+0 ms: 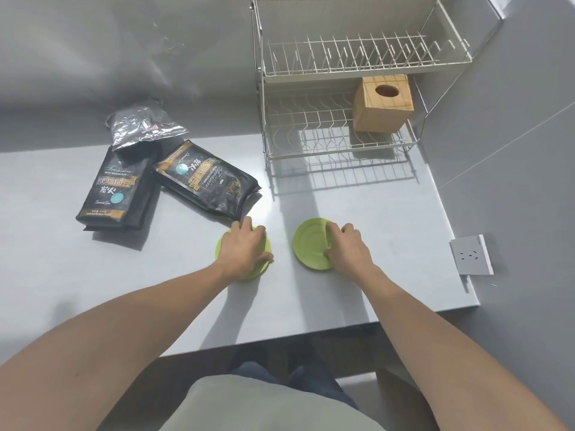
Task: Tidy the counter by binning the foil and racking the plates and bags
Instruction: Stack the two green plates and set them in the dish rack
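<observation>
Two small green plates lie flat on the grey counter. My left hand [244, 248] covers most of the left plate [261, 270], fingers curled over its far rim. My right hand [345, 245] rests on the right plate [308, 241], fingers on its right edge. Two black coffee bags lie further left: one [113, 189] lengthwise, the other [208, 180] slanted beside it. A crumpled silver foil bag [143, 126] sits behind them against the wall. The two-tier wire dish rack [336, 66] stands at the back right.
A wooden box with a round hole [384, 102] sits on the rack's lower tier at the right. A wall socket plate [471, 255] is at the counter's right edge. The counter's front edge [280, 340] runs just before my body.
</observation>
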